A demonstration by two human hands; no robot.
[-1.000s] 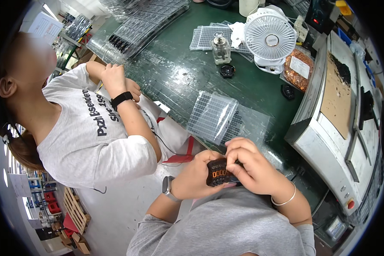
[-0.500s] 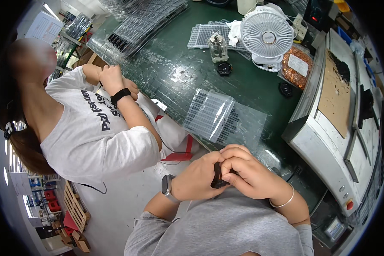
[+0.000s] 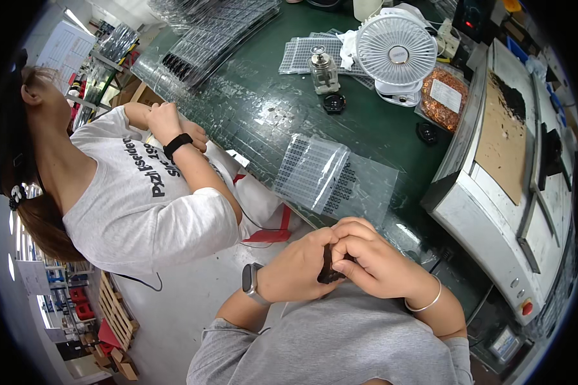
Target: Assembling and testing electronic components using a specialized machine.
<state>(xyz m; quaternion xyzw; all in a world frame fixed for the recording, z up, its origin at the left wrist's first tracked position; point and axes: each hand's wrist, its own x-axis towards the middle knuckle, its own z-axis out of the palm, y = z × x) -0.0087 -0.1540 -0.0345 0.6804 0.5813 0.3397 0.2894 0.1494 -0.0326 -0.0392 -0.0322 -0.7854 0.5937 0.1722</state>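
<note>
Close to my body, beyond the table's near edge, both hands are closed together around a small black part (image 3: 328,271). My left hand (image 3: 294,266) grips it from one side. The fingers of my right hand (image 3: 374,260) are bent over it, thumb and fingertips pressed against it. Most of the part is covered, so its full shape is hidden. Just past my hands lies a clear plastic sheet (image 3: 313,172) with rows of small black shapes. Farther off on the green table are two round black plastic pieces, one (image 3: 333,103) by the glass bottle and one (image 3: 427,133) at the right.
A glass pump bottle (image 3: 325,72) and a white fan (image 3: 397,51) stand at the back. Beside the fan is a bag of copper-coloured pieces (image 3: 444,96). A white machine (image 3: 475,218) borders the right. A co-worker (image 3: 141,199) sits at the left near stacked black trays (image 3: 218,42).
The view has shifted slightly. My hands keep nearly the same grip on the black part, with only a small finger movement. The co-worker's head has turned away.
</note>
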